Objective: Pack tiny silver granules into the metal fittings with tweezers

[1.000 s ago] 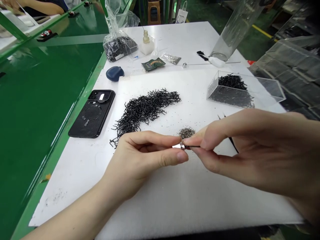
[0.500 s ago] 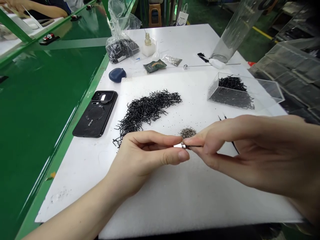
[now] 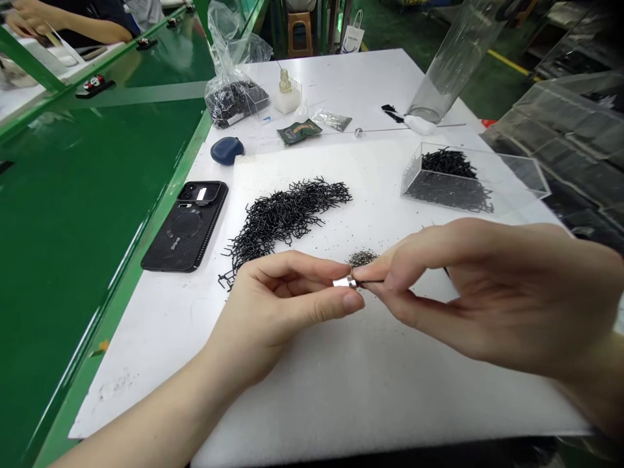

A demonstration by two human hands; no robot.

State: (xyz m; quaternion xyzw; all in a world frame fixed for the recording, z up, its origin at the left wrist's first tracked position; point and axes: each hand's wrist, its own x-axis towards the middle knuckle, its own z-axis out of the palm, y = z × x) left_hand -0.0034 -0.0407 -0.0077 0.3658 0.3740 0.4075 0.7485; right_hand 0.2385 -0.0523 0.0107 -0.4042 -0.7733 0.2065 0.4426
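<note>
The left grip (image 3: 273, 302) pinches a small shiny metal piece (image 3: 344, 282) above the white mat (image 3: 351, 396). The right grip (image 3: 504, 299) squeezes a thin black stick (image 3: 371, 281), right at the metal piece's end. Bent black bits (image 3: 287, 211) lie piled farther off.

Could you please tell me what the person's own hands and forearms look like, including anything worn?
The left hand and right hand are ungloved, with no rings visible on the fingers. The left forearm shows no sleeve, watch or bracelet. Little of the right forearm shows; no sleeve is visible there.
</note>
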